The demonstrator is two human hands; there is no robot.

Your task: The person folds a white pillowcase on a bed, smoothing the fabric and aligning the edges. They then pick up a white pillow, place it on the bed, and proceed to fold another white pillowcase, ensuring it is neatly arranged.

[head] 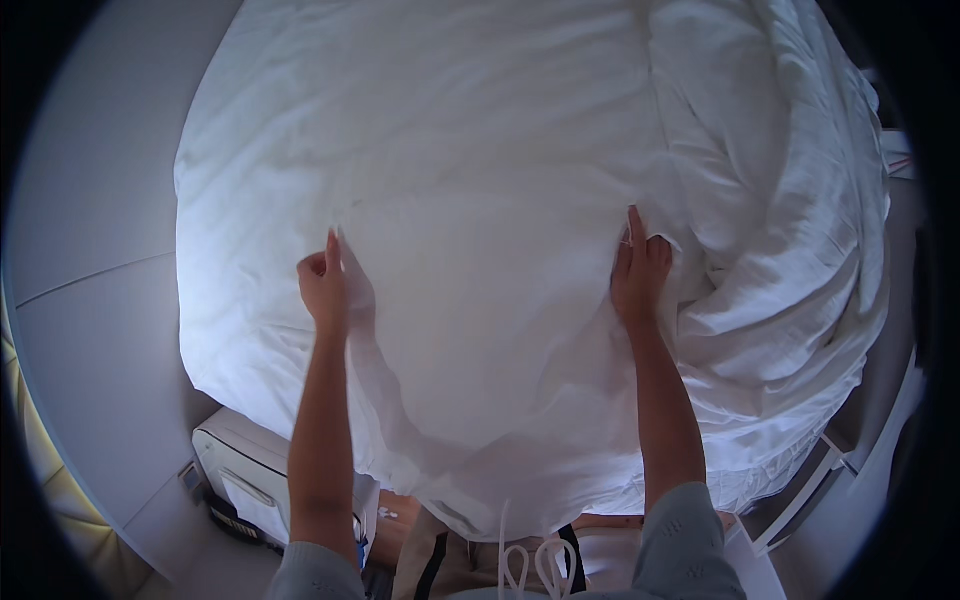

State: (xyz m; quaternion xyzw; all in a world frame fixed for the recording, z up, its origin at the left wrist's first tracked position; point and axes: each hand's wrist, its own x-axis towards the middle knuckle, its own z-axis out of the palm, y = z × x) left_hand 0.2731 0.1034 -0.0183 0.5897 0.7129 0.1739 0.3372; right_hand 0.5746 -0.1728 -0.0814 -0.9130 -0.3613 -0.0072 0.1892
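A white cloth hangs between my two hands, its lower part sagging towards my waist. My left hand pinches one upper edge of it between thumb and finger. Opposite, my right hand grips the other side with the index finger stretched along the fabric; part of the cloth hides some of its fingers. Beneath and beyond the cloth lies a bed spread with a white duvet. On the right the duvet is bunched into deep folds. White on white, the border between cloth and duvet is hard to trace at the top.
A pale padded wall panel runs along the left. Beside the bed at lower left stand a white case-like item and a black telephone. A white frame is at lower right. Drawstrings hang from my clothing.
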